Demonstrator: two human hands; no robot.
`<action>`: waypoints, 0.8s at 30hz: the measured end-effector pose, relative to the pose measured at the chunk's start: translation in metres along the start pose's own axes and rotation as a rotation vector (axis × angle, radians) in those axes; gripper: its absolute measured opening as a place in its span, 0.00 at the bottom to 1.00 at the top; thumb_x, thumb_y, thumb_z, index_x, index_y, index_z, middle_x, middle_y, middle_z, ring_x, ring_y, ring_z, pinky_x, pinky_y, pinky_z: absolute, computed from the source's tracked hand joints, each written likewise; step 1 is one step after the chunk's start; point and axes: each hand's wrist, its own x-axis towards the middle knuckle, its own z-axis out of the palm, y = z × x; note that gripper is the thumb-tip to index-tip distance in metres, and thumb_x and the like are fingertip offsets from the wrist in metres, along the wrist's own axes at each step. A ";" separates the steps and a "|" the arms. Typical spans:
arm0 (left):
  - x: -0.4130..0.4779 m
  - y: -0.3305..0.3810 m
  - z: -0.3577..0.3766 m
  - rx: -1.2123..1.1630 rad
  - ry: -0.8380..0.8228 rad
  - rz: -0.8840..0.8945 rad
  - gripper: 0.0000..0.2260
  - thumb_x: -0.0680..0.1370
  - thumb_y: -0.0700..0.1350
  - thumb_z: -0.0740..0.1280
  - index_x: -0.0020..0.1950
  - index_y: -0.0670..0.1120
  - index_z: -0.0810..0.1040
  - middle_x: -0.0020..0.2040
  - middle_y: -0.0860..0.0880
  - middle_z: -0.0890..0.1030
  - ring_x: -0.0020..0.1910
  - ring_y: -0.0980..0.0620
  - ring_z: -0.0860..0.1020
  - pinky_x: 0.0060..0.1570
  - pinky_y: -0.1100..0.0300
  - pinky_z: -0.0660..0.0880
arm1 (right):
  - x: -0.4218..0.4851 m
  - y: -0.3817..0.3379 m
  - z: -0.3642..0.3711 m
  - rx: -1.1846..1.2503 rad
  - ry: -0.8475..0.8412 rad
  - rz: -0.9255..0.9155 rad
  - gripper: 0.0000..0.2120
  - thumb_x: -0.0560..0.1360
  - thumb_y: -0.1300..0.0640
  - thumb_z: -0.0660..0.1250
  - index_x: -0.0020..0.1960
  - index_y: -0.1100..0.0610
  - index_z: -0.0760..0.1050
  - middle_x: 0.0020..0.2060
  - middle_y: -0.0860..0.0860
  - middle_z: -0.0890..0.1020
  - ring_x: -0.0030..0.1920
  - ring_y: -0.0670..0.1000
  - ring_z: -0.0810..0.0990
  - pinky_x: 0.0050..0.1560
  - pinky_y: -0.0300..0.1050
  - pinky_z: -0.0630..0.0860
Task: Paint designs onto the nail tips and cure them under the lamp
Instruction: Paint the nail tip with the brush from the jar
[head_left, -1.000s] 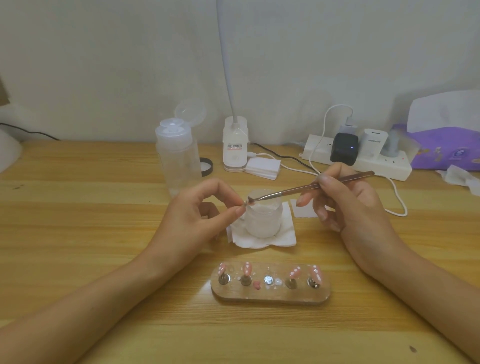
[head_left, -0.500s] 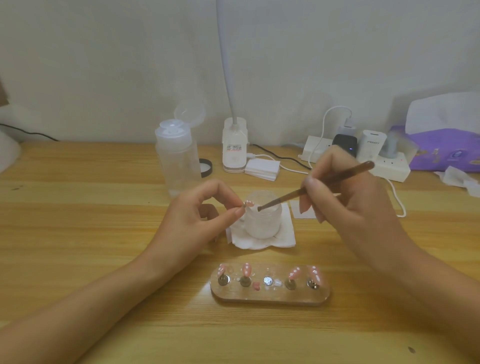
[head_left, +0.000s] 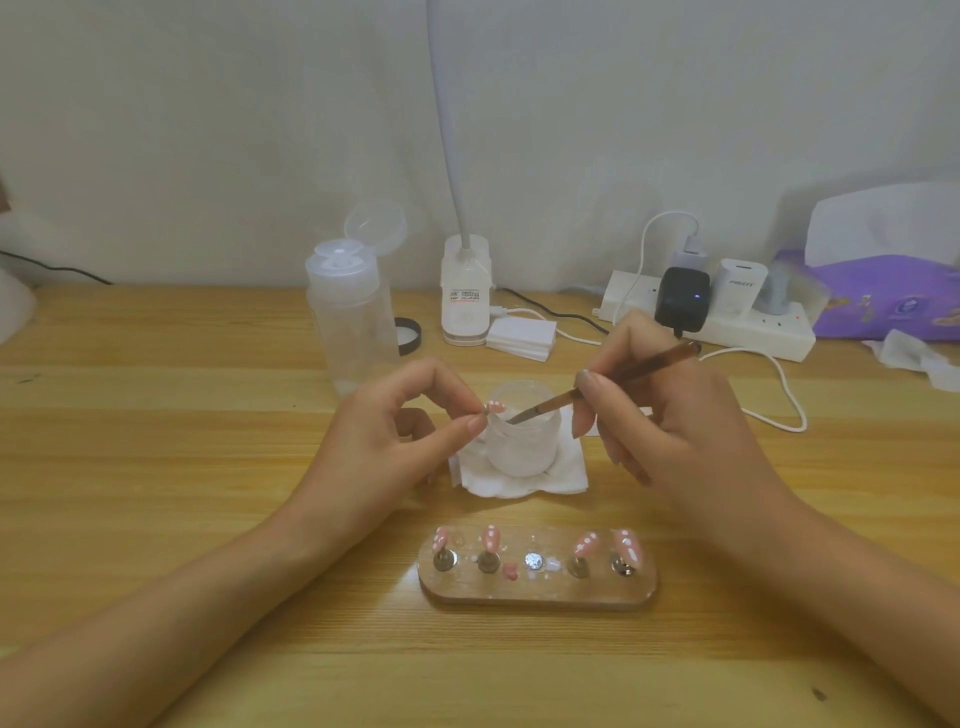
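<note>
My left hand (head_left: 400, 436) pinches a pink nail tip (head_left: 493, 408) with white dots between thumb and forefinger, just above a frosted jar (head_left: 524, 441). My right hand (head_left: 670, 415) grips a thin brown brush (head_left: 618, 376) like a pen. The brush's tip points left and sits close to the nail tip over the jar's mouth. Nearer to me lies an oval nail stand (head_left: 537, 590) with several pink dotted nail tips on metal posts, and one post in the middle is bare. A white lamp base (head_left: 466, 291) with a gooseneck stands at the back.
A clear pump bottle (head_left: 350, 317) with its lid flipped up stands behind my left hand. The jar rests on a white tissue (head_left: 569, 478). A power strip (head_left: 727, 317) with chargers and cables, white pads (head_left: 522, 338) and a purple tissue pack (head_left: 883, 296) line the back right.
My right hand has turned the brush steeper and brought its tip down beside the nail tip over the jar. My left hand has stayed in place with the nail tip.
</note>
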 end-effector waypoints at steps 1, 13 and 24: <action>0.000 0.000 0.000 -0.002 0.000 -0.001 0.06 0.75 0.42 0.73 0.41 0.50 0.79 0.41 0.54 0.82 0.28 0.54 0.73 0.29 0.65 0.72 | 0.000 0.001 0.000 0.031 0.001 0.016 0.07 0.82 0.62 0.63 0.45 0.58 0.70 0.33 0.52 0.81 0.26 0.46 0.74 0.28 0.33 0.68; 0.000 -0.001 -0.001 0.001 -0.003 0.007 0.06 0.75 0.42 0.73 0.41 0.51 0.80 0.46 0.50 0.83 0.28 0.54 0.74 0.29 0.63 0.73 | 0.003 0.011 -0.012 0.557 0.271 0.373 0.11 0.83 0.62 0.57 0.41 0.55 0.68 0.29 0.54 0.79 0.24 0.46 0.69 0.20 0.34 0.62; 0.000 0.000 -0.001 0.008 -0.004 0.006 0.05 0.75 0.42 0.73 0.42 0.51 0.80 0.47 0.50 0.84 0.28 0.54 0.74 0.29 0.63 0.73 | 0.004 0.018 -0.010 0.705 0.282 0.419 0.10 0.82 0.59 0.59 0.42 0.54 0.70 0.31 0.53 0.81 0.25 0.45 0.70 0.21 0.34 0.64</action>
